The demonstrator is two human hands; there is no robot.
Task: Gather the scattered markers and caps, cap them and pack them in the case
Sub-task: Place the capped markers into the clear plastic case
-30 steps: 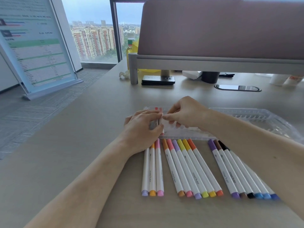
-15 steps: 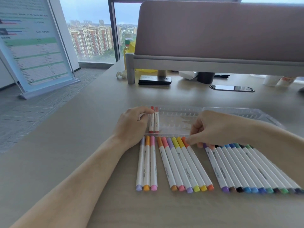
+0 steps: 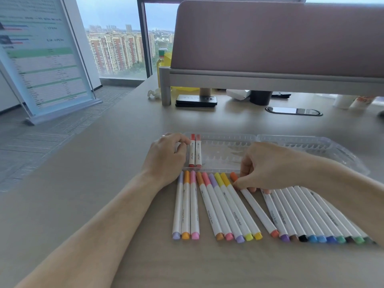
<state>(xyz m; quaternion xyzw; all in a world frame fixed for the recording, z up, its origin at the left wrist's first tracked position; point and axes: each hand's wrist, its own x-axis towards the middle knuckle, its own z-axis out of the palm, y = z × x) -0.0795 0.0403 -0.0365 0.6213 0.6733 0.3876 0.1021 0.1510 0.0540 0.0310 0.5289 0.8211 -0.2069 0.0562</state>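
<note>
Head view.

1. The case, clear plastic and lying open, sits on the counter beyond the rows of markers. Two red markers are seated side by side in its leftmost slots. The remaining slots are vacant.
2. The left hand rests at the left end of the case. Its fingers are curled against that edge, just beside the red markers, and it appears to steady the case. The fingertips are hidden.
3. The right hand is palm down over the gap between the middle group and the right-hand row. Its thumb and fingers pinch the orange marker near the capped end.
4. The orange marker's long axis runs from the near right to the far left, cap end toward the case. It is angled apart from its neighbours.
5. The next vacant slot lies ahead and left of the right hand, just beside the red markers. The slots run near-to-far, so the marker needs a slight turn to align.
6. The right hand is the nearer hand for this transfer.
</note>
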